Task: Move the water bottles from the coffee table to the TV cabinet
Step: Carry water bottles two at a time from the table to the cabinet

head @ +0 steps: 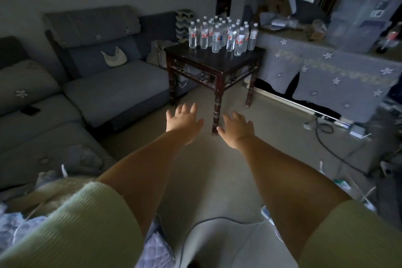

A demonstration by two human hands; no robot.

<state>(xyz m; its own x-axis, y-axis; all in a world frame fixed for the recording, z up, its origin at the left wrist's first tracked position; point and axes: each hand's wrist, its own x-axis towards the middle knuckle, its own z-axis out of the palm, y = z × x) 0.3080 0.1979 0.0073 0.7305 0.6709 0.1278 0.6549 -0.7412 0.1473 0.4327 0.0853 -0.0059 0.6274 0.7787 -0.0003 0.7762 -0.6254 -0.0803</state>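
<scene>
Sofa (104, 85) far left. Left hand (183, 121) and right hand (238, 129) outstretched over bare floor, fingers released, holding nothing. Beyond, water bottles (221, 36) clustered upright on counter (214, 59); TV cabinet (326, 65) touching its right edge.

- Left hand (184, 120): arm stretched forward, palm down, fingers spread and relaxed, holding nothing.
- Right hand (237, 129): just beside it, same pose, empty.

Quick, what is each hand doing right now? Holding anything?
Left hand: open, fingers spread, holding nothing.
Right hand: open, fingers spread, holding nothing.
</scene>
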